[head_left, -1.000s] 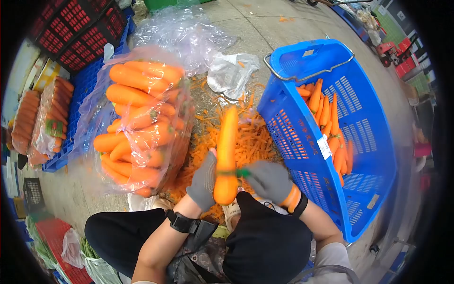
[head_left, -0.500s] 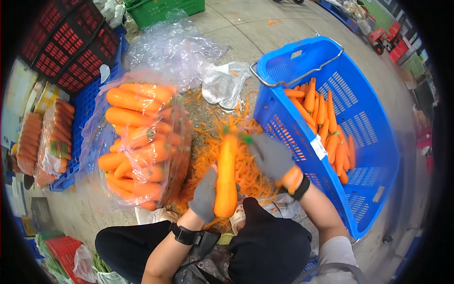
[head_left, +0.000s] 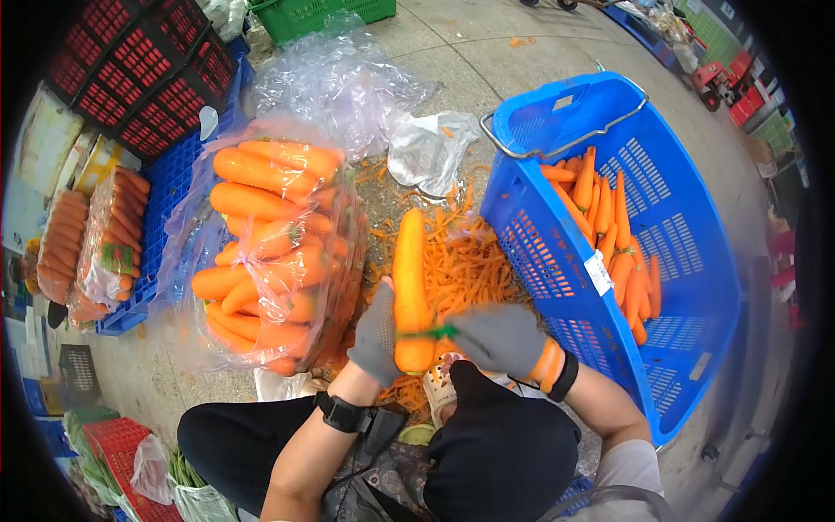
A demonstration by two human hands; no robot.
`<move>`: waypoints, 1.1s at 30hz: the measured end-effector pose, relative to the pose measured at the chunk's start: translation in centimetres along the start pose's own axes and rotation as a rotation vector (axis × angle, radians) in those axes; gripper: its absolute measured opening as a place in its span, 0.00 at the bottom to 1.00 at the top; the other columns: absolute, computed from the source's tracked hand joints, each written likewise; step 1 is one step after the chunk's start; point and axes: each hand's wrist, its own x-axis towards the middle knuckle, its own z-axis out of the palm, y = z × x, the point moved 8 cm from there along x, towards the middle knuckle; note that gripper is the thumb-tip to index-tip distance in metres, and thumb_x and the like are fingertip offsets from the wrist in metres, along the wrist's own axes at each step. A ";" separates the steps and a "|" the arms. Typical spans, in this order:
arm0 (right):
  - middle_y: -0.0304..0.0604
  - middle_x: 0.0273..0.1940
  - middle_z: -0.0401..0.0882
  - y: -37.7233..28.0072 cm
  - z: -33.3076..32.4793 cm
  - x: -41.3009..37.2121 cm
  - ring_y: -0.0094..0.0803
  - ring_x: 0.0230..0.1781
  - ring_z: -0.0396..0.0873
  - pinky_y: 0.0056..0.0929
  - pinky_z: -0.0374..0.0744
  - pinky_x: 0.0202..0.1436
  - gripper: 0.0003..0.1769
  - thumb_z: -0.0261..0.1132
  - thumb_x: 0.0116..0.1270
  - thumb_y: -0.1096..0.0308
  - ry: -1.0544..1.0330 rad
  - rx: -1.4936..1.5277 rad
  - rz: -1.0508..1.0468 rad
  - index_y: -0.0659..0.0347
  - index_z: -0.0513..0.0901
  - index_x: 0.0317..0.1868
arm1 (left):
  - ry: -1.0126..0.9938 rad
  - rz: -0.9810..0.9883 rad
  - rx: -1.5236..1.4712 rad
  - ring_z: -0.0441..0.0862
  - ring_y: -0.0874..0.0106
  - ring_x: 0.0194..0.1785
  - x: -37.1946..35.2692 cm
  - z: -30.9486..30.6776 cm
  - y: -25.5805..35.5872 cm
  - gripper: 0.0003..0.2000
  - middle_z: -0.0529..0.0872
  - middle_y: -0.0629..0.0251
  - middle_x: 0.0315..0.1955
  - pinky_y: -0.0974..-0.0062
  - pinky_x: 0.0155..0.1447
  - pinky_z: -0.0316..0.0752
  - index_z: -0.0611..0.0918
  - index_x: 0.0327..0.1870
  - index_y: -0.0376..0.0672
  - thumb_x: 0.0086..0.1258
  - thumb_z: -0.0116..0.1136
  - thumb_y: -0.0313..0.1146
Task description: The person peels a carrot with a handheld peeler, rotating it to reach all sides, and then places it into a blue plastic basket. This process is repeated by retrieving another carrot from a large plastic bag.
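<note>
My left hand (head_left: 376, 341), in a grey glove, is closed around a large carrot (head_left: 410, 270) held upright over the pile of peelings. In my gloved right hand (head_left: 503, 337) is a green-handled peeler (head_left: 445, 331), whose blurred blade lies across the carrot's lower part. Orange carrot peelings (head_left: 470, 270) cover the ground beyond and beneath both hands. To the left stands a clear plastic bag (head_left: 355, 252) packed with whole carrots (head_left: 252, 202). A tilted blue crate (head_left: 709, 304) on the right has several thin-ended carrots (head_left: 619, 235) inside.
Crumpled clear plastic (head_left: 335, 83) and a white bag (head_left: 426, 152) lie on the concrete ahead. At the left, black-and-red crates (head_left: 143, 74) stand by a blue pallet (head_left: 174, 200) and more bagged carrots (head_left: 113, 230). A green crate (head_left: 322, 16) is at the far edge.
My right hand with the peeler has come down from the carrot's upper end to its lower part. The carrot stays in my left hand, and the view has shifted slightly.
</note>
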 end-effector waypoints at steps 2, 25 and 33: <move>0.43 0.31 0.77 4.5 -0.3 1.3 0.40 0.32 0.78 0.36 0.76 0.31 0.15 0.61 0.59 0.63 0.168 -0.117 0.188 0.57 0.77 0.46 | -0.036 -0.019 -0.002 0.78 0.66 0.34 0.6 -1.0 -1.4 0.27 0.78 0.60 0.31 0.69 0.39 0.76 0.73 0.47 0.39 0.67 0.44 0.59; 0.52 0.34 0.78 7.9 0.4 -2.2 0.51 0.33 0.77 0.41 0.76 0.32 0.15 0.54 0.66 0.62 0.226 0.043 0.341 0.59 0.73 0.49 | -0.275 -0.251 -0.151 0.77 0.66 0.35 -1.3 1.2 -3.5 0.26 0.78 0.59 0.35 0.68 0.40 0.75 0.72 0.51 0.39 0.69 0.44 0.56; 0.57 0.34 0.77 10.7 4.8 -4.9 0.56 0.37 0.75 0.48 0.72 0.38 0.10 0.49 0.69 0.64 0.291 0.240 0.476 0.61 0.72 0.39 | -0.552 0.491 0.692 0.77 0.77 0.42 -1.3 17.3 2.4 0.18 0.80 0.67 0.38 0.81 0.46 0.73 0.74 0.50 0.38 0.74 0.41 0.45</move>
